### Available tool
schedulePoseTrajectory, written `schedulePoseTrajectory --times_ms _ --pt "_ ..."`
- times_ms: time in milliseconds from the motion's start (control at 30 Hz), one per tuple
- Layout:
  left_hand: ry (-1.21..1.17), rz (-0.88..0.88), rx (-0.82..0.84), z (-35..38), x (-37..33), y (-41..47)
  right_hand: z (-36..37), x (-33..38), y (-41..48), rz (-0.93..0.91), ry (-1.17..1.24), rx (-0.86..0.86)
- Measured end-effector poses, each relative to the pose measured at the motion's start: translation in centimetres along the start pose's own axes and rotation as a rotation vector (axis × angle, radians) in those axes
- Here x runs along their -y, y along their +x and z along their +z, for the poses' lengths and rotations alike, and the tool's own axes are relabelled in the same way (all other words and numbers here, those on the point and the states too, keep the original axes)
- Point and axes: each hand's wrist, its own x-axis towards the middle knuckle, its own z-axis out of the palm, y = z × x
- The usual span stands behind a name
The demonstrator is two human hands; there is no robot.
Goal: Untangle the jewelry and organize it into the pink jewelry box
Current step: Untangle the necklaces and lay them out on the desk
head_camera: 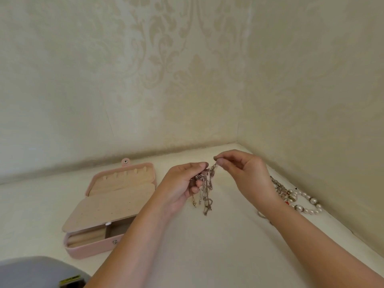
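While a knot of chains (204, 192) is gripped above the table by the left hand (182, 183), one strand is pinched by the right hand (243, 171); pearl beads (299, 199) lie unsorted, and nothing is seen stored in the open pink box (93, 249).

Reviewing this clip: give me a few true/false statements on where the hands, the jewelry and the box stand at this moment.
1. The pink jewelry box lies open on the table. True.
2. The left hand is empty. False: it grips the tangle of chains.
3. The right hand pinches a strand at the top of the tangle. True.
4. The pearl necklace lies inside the box. False: it lies on the table, to the right of the right hand.
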Motion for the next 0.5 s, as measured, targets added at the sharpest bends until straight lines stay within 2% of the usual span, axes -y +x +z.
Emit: schedulePoseTrajectory --times_ms 100,200,367,433,500 --pt "0.023 -0.004 -0.051 0.1 0.1 -0.1 -0.4 -0.6 0.7 0.101 0.016 -0.02" --pt "0.184 0.032 -0.145 0.1 0.6 0.0 -0.6 -0.7 0.9 0.19 0.2 0.021" --pt "0.225 0.069 -0.176 0.2 0.8 -0.1 -1.2 -0.2 1.0 0.276 0.26 0.059" --pt "0.252 0.093 -0.197 0.0 0.8 0.0 -2.4 0.3 1.1 0.294 0.145 0.174" --pt "0.283 0.125 -0.226 -0.2 0.9 0.3 -3.8 1.4 1.0 0.283 -0.038 0.414"
